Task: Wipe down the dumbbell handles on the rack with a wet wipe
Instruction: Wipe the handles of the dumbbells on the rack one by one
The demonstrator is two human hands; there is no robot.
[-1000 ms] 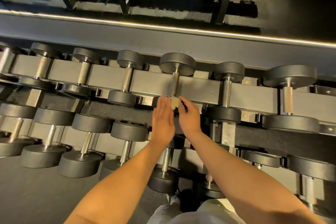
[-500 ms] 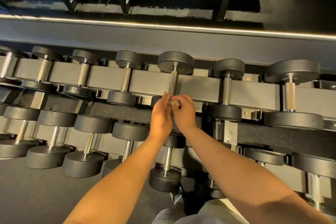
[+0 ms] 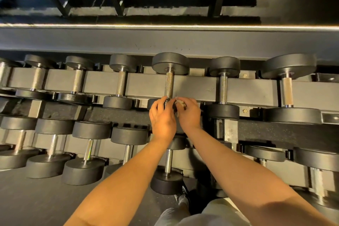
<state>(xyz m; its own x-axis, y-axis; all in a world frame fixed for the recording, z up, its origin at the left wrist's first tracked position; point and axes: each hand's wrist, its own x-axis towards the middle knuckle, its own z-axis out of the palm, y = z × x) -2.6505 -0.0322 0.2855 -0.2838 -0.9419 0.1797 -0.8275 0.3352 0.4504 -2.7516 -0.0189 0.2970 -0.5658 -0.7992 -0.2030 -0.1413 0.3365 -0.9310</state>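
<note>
Right hand: fingers pinched tight on a crumpled off-white wet wipe. The wipe sits just right of the near end of the knurled steel handle; contact with the handle not clear. Rest of the handle is bare. It belongs to the black round-headed dumbbell, centre of the top tier of the grey steel rack. Left hand: fingers curled over that dumbbell's near head, by the handle base; can't tell if they actually grip. Lower-tier dumbbell directly below the hands.
</note>
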